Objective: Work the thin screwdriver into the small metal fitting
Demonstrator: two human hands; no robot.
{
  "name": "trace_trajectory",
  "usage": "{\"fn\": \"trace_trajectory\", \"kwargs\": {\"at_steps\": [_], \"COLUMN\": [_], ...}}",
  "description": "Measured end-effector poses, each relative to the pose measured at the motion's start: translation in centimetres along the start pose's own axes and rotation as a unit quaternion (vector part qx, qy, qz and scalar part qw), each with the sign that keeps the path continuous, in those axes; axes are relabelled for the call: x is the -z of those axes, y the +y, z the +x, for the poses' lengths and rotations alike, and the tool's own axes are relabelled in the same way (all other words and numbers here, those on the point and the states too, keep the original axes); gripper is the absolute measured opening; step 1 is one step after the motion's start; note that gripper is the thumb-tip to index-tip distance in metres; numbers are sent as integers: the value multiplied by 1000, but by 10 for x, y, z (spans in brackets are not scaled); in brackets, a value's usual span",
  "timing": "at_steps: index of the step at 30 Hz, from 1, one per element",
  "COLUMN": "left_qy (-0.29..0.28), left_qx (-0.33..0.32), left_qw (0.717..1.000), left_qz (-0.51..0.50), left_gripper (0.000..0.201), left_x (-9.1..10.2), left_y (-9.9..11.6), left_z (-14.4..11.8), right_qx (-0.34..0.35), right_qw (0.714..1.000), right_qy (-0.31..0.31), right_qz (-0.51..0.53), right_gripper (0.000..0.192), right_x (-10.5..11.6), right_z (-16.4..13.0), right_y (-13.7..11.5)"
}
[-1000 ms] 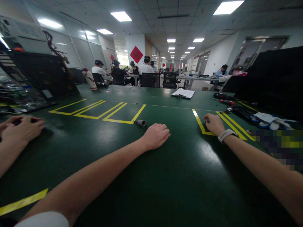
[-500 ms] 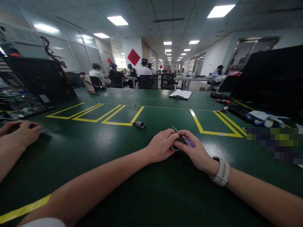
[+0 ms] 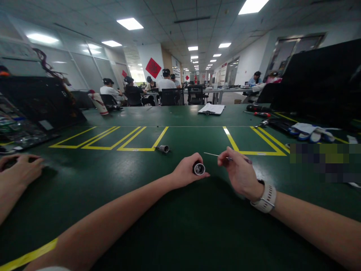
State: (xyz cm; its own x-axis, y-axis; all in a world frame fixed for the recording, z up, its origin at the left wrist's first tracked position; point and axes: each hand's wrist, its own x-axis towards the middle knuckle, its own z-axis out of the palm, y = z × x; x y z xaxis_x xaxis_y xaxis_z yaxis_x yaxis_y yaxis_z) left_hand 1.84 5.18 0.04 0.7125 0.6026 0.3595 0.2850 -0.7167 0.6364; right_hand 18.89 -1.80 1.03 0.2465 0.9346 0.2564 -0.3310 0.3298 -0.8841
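My left hand (image 3: pixel 186 171) is closed around a short round metal cylinder (image 3: pixel 199 169), its open end facing me with dark and light parts inside that are too small to make out. To the right, my right hand (image 3: pixel 239 169) grips a thin screwdriver (image 3: pixel 212 154); the slim shaft points left, above the cylinder and apart from it. Most of the screwdriver's handle is hidden by my fingers. Farther off on the green table (image 3: pixel 169 233) lies a second metal cylindrical part (image 3: pixel 163 148), on its side by the yellow tape.
A co-worker's hand (image 3: pixel 24 171) rests at the left edge around something dark. A clipboard with papers (image 3: pixel 211 109) lies at the back. On the right are a red-handled tool (image 3: pixel 262 114), gloves (image 3: pixel 310 131) and a dark panel (image 3: pixel 324 82). Yellow tape (image 3: pixel 262 153) marks areas.
My hands have come apart. My right hand has drawn back to the right with the screwdriver, and my left hand has turned the cylinder so that its open end shows.
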Motion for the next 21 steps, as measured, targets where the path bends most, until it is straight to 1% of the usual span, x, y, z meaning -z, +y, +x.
{"fn": "trace_trajectory", "kwargs": {"at_steps": [2,4,7,9,11,14,18,21], "left_qy": [0,-3,-7,-8,-10,-11,-8,-8], "left_qx": [-5,-15,-12,-4,1,0,-9,-28], "left_qw": [1000,1000,1000,1000,999,997,989,982], "left_qz": [-3,-6,-8,5,30,80,146,187], "left_gripper": [28,22,21,20,18,14,10,10], "left_x": [1,1,-1,-2,-2,-2,-3,-4], "left_y": [1,1,-2,-3,-3,-3,-3,-3], "left_z": [1,3,5,6,5,4,4,4], "right_qx": [18,30,28,27,37,74,115,116], "right_qw": [1000,997,982,966,950,927,902,893], "right_qy": [-18,-64,-141,-170,-182,-183,-168,-161], "right_qz": [-2,-32,-125,-191,-250,-319,-380,-405], "right_gripper": [32,33,22,15,13,14,15,14], "right_x": [2,2,1,-1,-4,-8,-10,-9], "right_z": [-3,-8,-17,-22,-26,-30,-34,-33], "right_y": [-5,-9,-11,-10,-8,-9,-11,-10]}}
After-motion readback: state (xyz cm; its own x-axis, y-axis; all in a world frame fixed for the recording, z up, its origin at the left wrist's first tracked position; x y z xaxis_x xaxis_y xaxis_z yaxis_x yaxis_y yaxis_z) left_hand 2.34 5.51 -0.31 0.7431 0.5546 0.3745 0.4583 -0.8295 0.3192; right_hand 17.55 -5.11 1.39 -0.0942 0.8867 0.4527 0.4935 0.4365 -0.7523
